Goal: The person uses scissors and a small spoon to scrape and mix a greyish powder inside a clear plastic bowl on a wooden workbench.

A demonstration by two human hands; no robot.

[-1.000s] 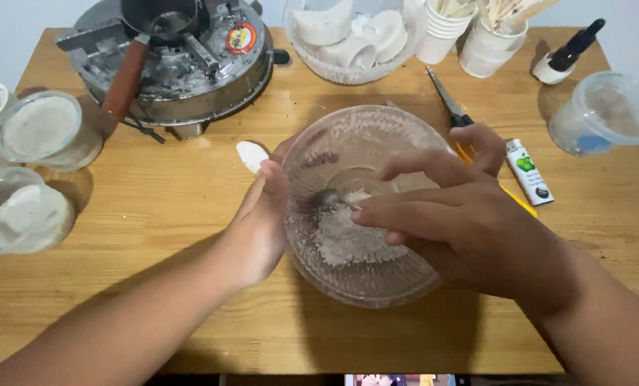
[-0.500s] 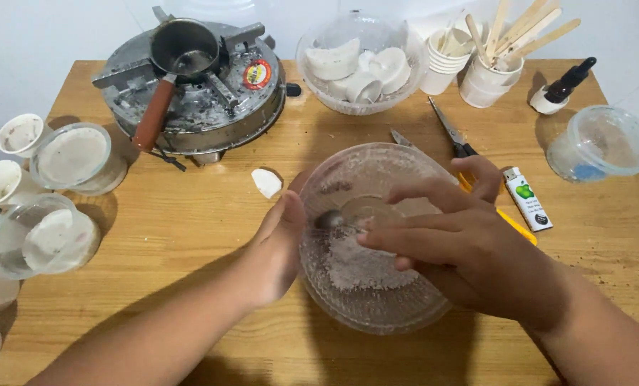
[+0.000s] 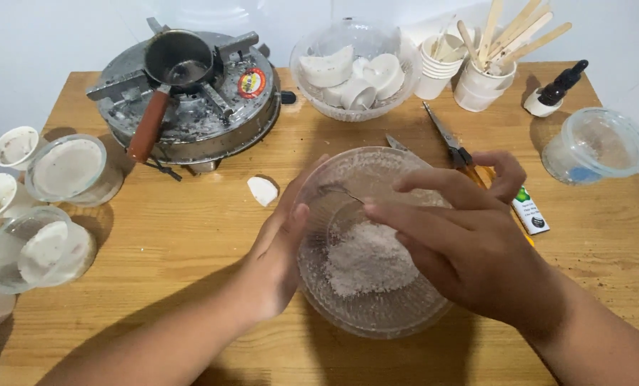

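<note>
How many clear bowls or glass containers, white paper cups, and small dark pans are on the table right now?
Clear bowls or containers: 5 (hand-held bowl, back bowl, right container, two at left)
White paper cups with sticks: 2
Dark pans: 1
Total: 8

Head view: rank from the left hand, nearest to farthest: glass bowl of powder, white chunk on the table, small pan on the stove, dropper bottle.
1. Glass bowl of powder: touched by the left hand, on its right side.
2. White chunk: just beyond the fingers.
3. Small pan: far left, on the stove.
4. Dropper bottle: far right corner.
</note>
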